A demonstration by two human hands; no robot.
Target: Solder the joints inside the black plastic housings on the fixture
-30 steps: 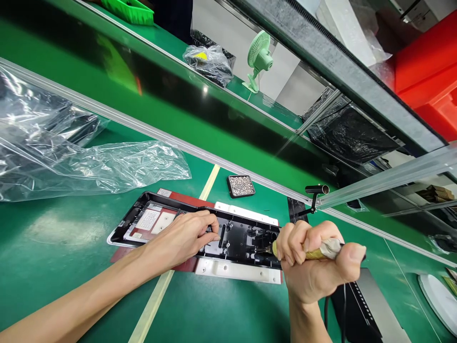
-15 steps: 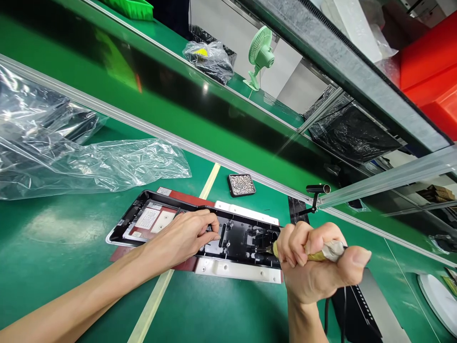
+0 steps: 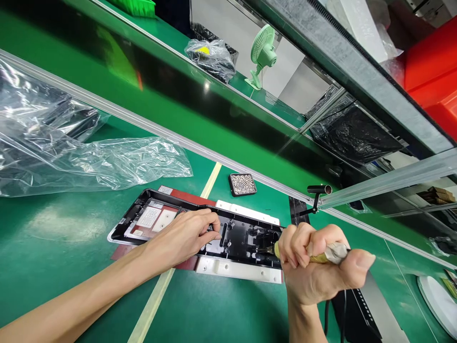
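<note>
A long black plastic housing (image 3: 237, 238) lies open side up on a fixture with white blocks (image 3: 239, 270) and a reddish-brown board (image 3: 182, 194). Over the middle of the housing, my left hand (image 3: 198, 228) is closed with thumb and fingertips together, reaching into it; whatever they pinch is too small or hidden. My right hand (image 3: 310, 267) wraps round a screwdriver (image 3: 323, 257) with a yellow handle partly wrapped in something whitish. Its thumb sticks out, and the shaft points left into the right end of the housing. The tip is hard to make out.
A small black tray of metal screws (image 3: 243, 184) stands behind the housing. Clear plastic bags (image 3: 128, 157) cover the left side of the green table. A metal rail (image 3: 171, 138) runs behind. Front right are a black-and-grey case (image 3: 364, 305), cables and a white round thing (image 3: 435, 295).
The view has shifted very slightly. Both hands keep their places at the housing, and the screwdriver stays in my right hand, barely moved.
</note>
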